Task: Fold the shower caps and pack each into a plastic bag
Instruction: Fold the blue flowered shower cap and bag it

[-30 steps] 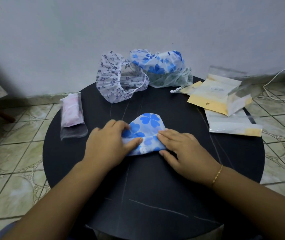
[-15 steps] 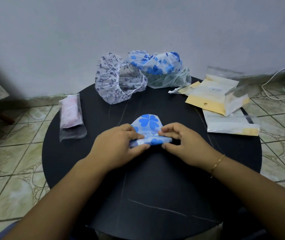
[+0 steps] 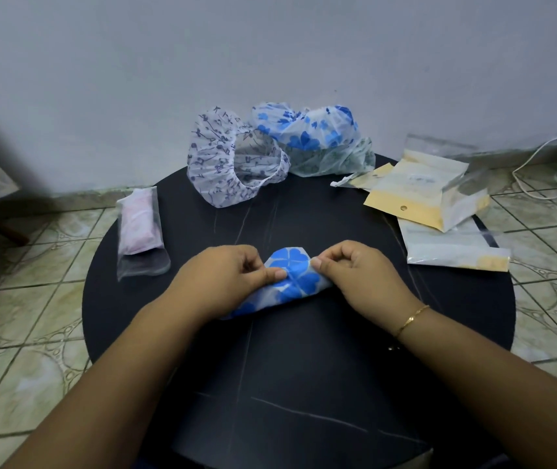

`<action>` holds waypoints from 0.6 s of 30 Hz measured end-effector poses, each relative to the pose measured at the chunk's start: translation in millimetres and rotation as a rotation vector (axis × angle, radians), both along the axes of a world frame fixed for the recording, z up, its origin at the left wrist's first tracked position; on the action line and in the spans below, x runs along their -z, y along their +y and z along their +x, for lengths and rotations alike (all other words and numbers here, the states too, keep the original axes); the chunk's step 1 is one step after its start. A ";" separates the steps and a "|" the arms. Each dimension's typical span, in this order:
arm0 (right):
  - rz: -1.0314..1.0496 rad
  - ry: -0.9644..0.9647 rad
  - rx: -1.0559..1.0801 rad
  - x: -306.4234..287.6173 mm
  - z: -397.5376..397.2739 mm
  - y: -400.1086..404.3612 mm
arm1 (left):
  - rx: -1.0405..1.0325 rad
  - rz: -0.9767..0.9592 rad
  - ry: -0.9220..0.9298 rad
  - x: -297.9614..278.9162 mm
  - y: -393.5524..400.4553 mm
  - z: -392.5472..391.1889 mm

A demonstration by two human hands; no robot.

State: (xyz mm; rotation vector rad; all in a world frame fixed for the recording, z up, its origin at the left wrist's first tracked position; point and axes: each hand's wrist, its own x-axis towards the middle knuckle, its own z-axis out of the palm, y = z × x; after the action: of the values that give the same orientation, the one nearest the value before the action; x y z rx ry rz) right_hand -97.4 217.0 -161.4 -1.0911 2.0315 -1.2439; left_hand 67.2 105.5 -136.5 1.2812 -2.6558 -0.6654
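Observation:
A blue-flowered shower cap, folded small, lies at the middle of the round black table. My left hand pinches its left side with thumb and curled fingers. My right hand pinches its right edge the same way. At the table's back lie unfolded caps: one with a purple print, one with blue flowers and a greenish one under it. A pink cap packed in a clear bag rests at the table's left edge.
Empty plastic bags with yellow card headers are stacked at the table's right edge, one more bag below them. The grey wall stands close behind the table. A white cable runs over the tiled floor at the right.
Both hands went from pressing the cap flat to pinching it, and the cap got folded over into a narrower roll, now tilted down toward the left.

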 end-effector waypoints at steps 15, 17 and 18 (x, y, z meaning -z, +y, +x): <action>0.028 0.366 -0.092 -5.7 -0.5 2.0 | 0.257 -0.400 -0.194 1.3 36.9 -4.4; 0.051 0.505 -0.296 -9.3 -2.1 10.8 | 0.268 -0.415 -0.170 1.9 33.2 -3.8; 0.095 0.597 -0.374 -10.4 -2.1 13.7 | 0.280 -0.413 -0.166 1.9 30.2 -3.4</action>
State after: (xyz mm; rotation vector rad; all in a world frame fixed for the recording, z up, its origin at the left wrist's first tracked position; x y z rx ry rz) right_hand -99.5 230.6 -151.1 -1.8541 2.1129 -0.6707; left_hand 63.7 135.7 -138.4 0.8972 -2.9241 -0.0202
